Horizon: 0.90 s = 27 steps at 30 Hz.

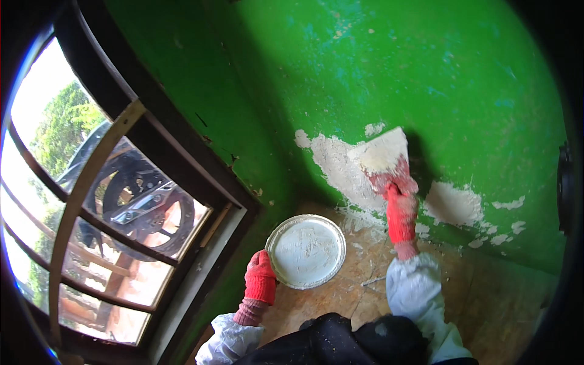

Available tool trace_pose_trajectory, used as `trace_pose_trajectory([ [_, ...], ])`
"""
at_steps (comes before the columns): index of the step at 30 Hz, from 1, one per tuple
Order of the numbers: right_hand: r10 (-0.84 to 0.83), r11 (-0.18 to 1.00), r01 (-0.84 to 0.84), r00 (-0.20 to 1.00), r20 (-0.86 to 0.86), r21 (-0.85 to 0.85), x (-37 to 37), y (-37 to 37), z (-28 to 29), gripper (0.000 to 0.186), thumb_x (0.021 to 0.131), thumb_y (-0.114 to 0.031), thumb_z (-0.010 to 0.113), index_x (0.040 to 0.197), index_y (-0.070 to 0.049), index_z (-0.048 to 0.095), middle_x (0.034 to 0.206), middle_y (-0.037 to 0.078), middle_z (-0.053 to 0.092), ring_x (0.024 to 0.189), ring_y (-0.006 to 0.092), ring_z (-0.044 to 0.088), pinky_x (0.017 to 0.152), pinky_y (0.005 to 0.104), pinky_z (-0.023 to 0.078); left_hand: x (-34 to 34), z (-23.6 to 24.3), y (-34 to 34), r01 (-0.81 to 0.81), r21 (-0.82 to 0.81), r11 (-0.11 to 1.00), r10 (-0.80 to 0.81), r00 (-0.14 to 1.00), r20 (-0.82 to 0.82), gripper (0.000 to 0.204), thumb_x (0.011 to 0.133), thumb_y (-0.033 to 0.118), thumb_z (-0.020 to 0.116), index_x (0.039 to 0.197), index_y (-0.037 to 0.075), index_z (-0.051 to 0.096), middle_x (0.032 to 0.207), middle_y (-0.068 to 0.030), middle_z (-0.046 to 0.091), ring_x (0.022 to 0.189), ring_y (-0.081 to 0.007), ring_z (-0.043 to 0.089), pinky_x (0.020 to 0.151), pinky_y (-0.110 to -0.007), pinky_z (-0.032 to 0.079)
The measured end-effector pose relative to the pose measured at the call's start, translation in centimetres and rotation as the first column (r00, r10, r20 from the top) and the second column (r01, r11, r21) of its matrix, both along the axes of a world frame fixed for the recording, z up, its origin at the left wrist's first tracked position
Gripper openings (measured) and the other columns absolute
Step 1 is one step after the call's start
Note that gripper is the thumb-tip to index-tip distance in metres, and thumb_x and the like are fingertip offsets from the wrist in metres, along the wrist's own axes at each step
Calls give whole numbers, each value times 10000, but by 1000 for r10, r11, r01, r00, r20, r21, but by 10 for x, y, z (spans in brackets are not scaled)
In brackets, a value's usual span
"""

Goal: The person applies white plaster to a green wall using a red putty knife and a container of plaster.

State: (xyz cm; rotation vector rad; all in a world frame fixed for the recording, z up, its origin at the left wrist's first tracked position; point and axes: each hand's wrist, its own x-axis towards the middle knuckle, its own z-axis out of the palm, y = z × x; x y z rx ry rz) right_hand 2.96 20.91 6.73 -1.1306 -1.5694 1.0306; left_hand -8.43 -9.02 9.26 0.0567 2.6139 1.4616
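Observation:
My left hand (260, 278), in a red knitted glove, is closed on the left rim of a round white bucket lid (306, 251). Smears of white putty mark the lid's face. In the same kind of glove, my right hand (401, 213) grips a wide putty knife (385, 153), its blade coated in whitish putty and angled up and left. The blade is at the green wall (474, 79), over the right part of a bare, whitish patch (340, 167); whether it touches the wall I cannot tell. My fingers and stained glove mostly hide the handle.
A second whitish patch (453, 204) lies to the right, low on the wall. The tiled floor (353, 310) has white crumbs and a thin stick-like piece (372, 281) on it. At left stands a dark-framed, barred window (115, 213), with a motorcycle wheel (149, 210) outside.

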Motion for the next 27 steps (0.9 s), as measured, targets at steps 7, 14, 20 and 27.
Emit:
trace_pose_trajectory([
  [7,-15,987,-23,972,-233,-160,36,6,-28,311,781,-388,572,816,-97,675,676,98,635,597,210,619,549,333,459,37,25,-46,-89,272,958,47,986,158,304,855,390,478,912,112,587,616,-25,538,391,-172,474,330,-295,367],
  [14,38,999,-37,997,62,-13,1,18,-5,448,755,-483,567,741,-44,653,703,165,623,680,289,623,586,377,474,4,-6,-62,166,-658,734,-554,708,-439,252,639,234,648,779,82,504,725,-99,556,702,-265,584,551,-349,466],
  [20,-137,985,153,973,188,-78,43,-7,-8,257,790,-326,592,821,-79,660,730,100,647,628,237,622,575,326,475,17,-11,-26,143,120,982,-145,989,13,276,821,326,438,724,85,531,590,-71,529,471,-234,531,404,-337,418],
  [27,70,978,-160,852,-519,-132,13,5,3,193,797,-207,608,834,-19,631,717,11,616,572,116,580,542,259,461,13,-44,13,-187,355,916,91,958,271,321,858,370,424,699,123,555,561,-46,513,394,-189,472,355,-326,374],
])
